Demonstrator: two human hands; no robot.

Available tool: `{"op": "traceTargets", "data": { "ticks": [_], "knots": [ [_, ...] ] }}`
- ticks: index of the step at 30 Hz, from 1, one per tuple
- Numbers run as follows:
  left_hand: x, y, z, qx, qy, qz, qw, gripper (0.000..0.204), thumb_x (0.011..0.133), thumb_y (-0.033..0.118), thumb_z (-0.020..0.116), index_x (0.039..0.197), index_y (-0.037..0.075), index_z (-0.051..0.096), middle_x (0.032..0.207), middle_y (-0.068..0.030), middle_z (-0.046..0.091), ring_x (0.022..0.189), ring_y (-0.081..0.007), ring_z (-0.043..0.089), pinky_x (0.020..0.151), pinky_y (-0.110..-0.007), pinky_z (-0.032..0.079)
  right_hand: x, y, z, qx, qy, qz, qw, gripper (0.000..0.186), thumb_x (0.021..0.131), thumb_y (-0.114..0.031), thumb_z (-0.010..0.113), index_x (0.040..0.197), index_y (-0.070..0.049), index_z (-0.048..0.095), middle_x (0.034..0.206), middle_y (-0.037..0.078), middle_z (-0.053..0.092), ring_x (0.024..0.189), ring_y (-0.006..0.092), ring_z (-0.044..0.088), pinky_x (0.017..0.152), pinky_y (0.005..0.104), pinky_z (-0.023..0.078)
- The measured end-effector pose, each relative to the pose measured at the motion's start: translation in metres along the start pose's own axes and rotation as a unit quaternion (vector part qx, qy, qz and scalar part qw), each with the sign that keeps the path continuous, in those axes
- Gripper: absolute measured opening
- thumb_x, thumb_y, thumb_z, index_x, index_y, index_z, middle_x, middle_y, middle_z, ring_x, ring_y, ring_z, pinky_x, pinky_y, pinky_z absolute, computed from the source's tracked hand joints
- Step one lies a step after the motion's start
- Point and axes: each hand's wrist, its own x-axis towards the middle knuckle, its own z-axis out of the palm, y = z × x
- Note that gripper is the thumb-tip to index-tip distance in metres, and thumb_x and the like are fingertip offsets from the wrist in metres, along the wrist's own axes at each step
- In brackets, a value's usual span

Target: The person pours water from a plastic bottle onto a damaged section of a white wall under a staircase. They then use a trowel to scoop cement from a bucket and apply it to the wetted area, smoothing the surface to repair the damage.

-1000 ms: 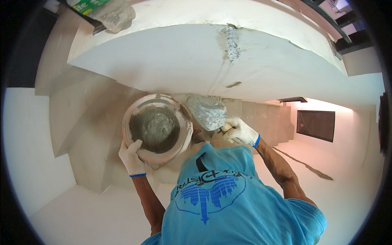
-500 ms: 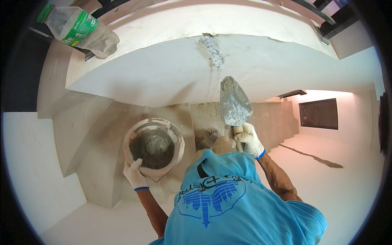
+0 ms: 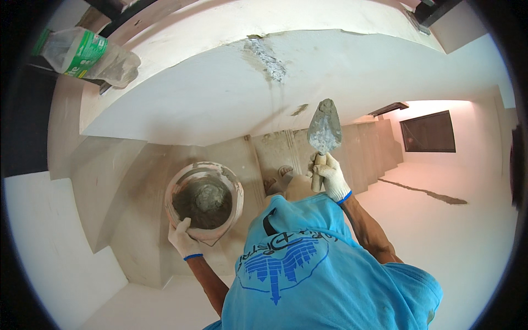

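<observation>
My gloved left hand (image 3: 181,237) grips the lower left rim of a round pale bucket (image 3: 235,199) holding wet grey mortar (image 3: 202,210). My gloved right hand (image 3: 329,179) is closed on the wooden handle of a trowel (image 3: 324,130), whose mortar-smeared blade points up toward the white wall (image 3: 181,99) above. A small amount of grey material sits at the blade's tip. The wall has a rough grey vertical patch (image 3: 268,58) running down from a chip at its top edge, and a small grey smear (image 3: 298,110) lower down.
A plastic bottle (image 3: 88,55) with a green label lies at the ledge's upper left, by dark railing (image 3: 122,15). Tiled stair steps (image 3: 363,154) run beneath me, my sandalled feet on one. A dark window (image 3: 427,132) is at the right, above a long grey strip (image 3: 423,191).
The trowel has swung from lying leftward beside the bucket to upright, blade toward the wall. The bucket has dropped lower and away from the trowel. More of the bottle shows.
</observation>
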Motion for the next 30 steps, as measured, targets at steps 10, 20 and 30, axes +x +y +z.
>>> {"op": "traceTargets", "data": {
  "ticks": [10, 20, 30],
  "knots": [
    [0.008, -0.001, -0.006, 0.046, -0.016, -0.002, 0.999, 0.044, 0.078, -0.003, 0.067, 0.122, -0.009, 0.066, 0.109, -0.011, 0.068, 0.093, -0.0224, 0.066, 0.084, -0.033, 0.054, 0.031, 0.086, -0.039, 0.076, 0.049, 0.036, 0.995, 0.036, 0.086, 0.008, 0.063, 0.119, -0.003, 0.055, 0.102, 0.011, 0.06, 0.088, 0.028, 0.067, 0.082, 0.0437, 0.059],
    [-0.001, 0.002, -0.004, 0.043, -0.027, 0.008, 0.999, 0.047, 0.081, -0.002, 0.067, 0.127, -0.009, 0.065, 0.116, -0.012, 0.068, 0.101, -0.023, 0.066, 0.093, -0.034, 0.052, 0.035, 0.105, -0.042, 0.068, 0.084, 0.047, 0.993, 0.038, 0.084, 0.009, 0.064, 0.119, -0.003, 0.055, 0.103, 0.011, 0.063, 0.092, 0.0285, 0.067, 0.086, 0.0444, 0.058],
    [0.016, -0.033, -0.013, 0.017, 0.001, -0.028, 0.999, 0.048, 0.081, -0.004, 0.067, 0.129, -0.009, 0.064, 0.117, -0.0138, 0.069, 0.102, -0.0245, 0.067, 0.09, -0.035, 0.054, 0.02, 0.085, -0.071, 0.002, 0.119, 0.021, 0.993, 0.039, 0.083, 0.006, 0.062, 0.121, -0.001, 0.057, 0.105, 0.011, 0.064, 0.099, 0.0258, 0.067, 0.093, 0.0429, 0.056]
  ]
}}
